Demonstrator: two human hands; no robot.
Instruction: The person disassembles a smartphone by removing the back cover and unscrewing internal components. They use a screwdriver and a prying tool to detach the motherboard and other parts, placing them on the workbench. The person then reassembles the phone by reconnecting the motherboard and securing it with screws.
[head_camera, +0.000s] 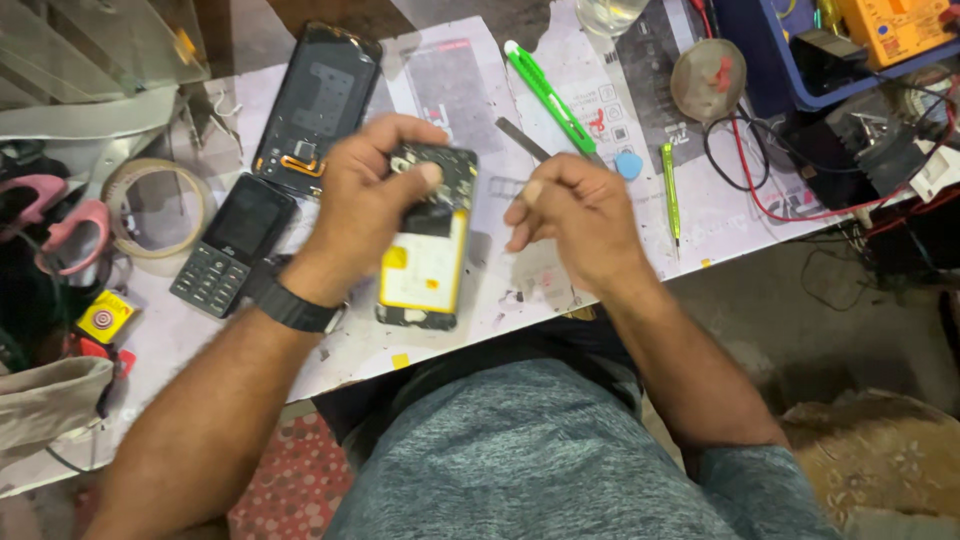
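head camera looks straight down at an opened smartphone (428, 240) held over the near part of the worktable (520, 290). its back is off: the top shows a dark circuit board with small metal parts, the middle is covered by a pale battery with a yellow edge and a yellow sticker, and the bottom end is a dark strip. the phone lies tilted, top end away from the person.

the left hand (365, 205), with a black watch (290, 300) on its wrist, grips the phone's upper end, thumb pressed on the board area. the right hand (575, 215) is just beside the phone, fingers curled in loosely; whether it pinches anything i cannot tell. a thin grey metal strip (522, 139) shows beyond its knuckles.

the table carries a worn white mat printed with phone outlines. on it, beyond the left hand, lies a black phone back cover (320, 100) with an orange ring; near the left wrist is a dark keypad phone (230, 245). a roll of tape (155, 205) sits further left, and a small yellow box (105, 315) near the edge. beyond the right hand lie a green pen-like tool (548, 95), a small blue pick (628, 165) and a slim yellow-green screwdriver (670, 190). a blue tray (790, 95) with an orange meter (895, 30) stands at the far right, with red and black wires (760, 170) trailing beside it. the person wears a grey-blue shirt, and the floor below is dull concrete.
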